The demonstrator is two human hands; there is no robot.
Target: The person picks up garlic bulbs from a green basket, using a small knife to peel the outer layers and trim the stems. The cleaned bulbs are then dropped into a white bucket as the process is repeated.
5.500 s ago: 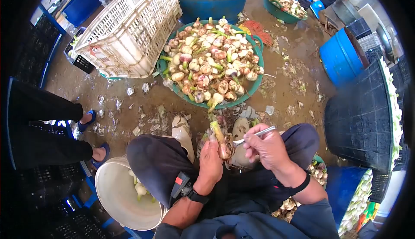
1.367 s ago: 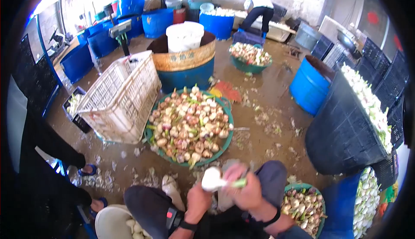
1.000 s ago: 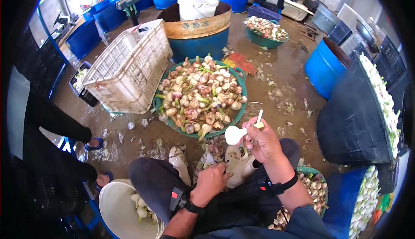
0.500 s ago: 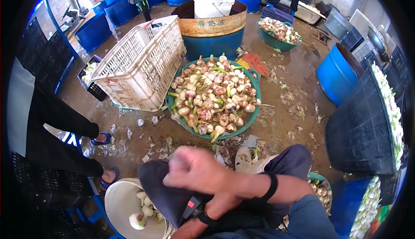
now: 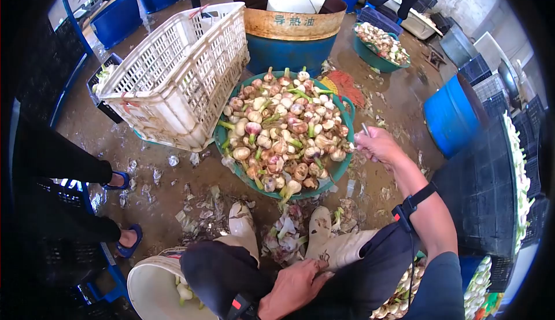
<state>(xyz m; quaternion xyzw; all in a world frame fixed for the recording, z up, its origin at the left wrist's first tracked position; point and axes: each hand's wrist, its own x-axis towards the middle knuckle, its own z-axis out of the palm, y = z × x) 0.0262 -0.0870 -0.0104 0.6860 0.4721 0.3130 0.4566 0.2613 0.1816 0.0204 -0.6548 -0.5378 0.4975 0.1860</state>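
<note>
The right hand (image 5: 377,145) is stretched forward and clenched round one thin silvery metal knife (image 5: 365,128), its tip poking up past the knuckles; the hand hovers just beside the right rim of a round green plastic basin (image 5: 337,173) heaped with unpeeled purple-white garlic bulbs (image 5: 283,126). The left hand (image 5: 292,288) lies slack on the dark trouser leg, fingers loose, grasping nothing. Two pale rubber boots (image 5: 244,230) stand below the basin with one heap of garlic peelings (image 5: 283,238) between them; one white plastic bucket (image 5: 147,288) sits at the lower left. One white lattice crate (image 5: 173,68) leans beside the basin; a second green basin (image 5: 378,47) of bulbs stands well apart, beyond.
</note>
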